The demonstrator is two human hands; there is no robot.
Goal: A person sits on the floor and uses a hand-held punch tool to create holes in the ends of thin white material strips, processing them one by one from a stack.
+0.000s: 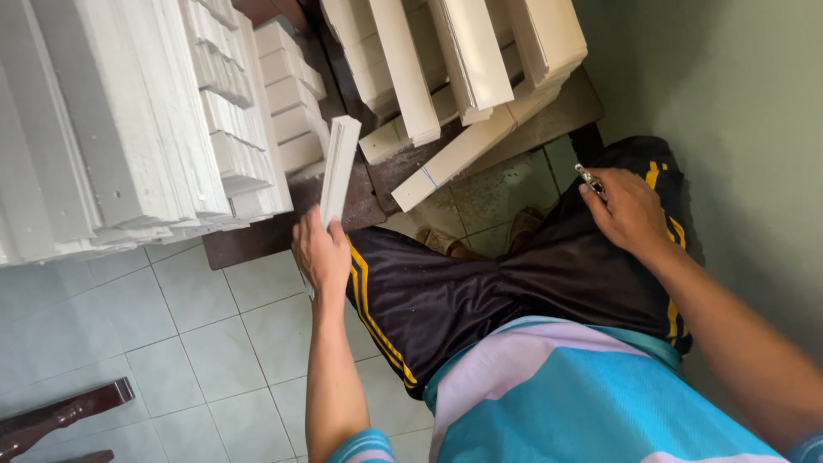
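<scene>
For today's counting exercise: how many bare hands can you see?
2. The left hand holds a white strip upright; the right hand rests on the knee, holding a small metal tool.

"What is the person wearing?"

"A shirt (549, 403) with bright blue and pale purple bands. The short sleeves have stripes too."

"And below?"

"Shiny black shorts (480, 291) with thin yellow stripes down each side. The arms are bare."
</scene>
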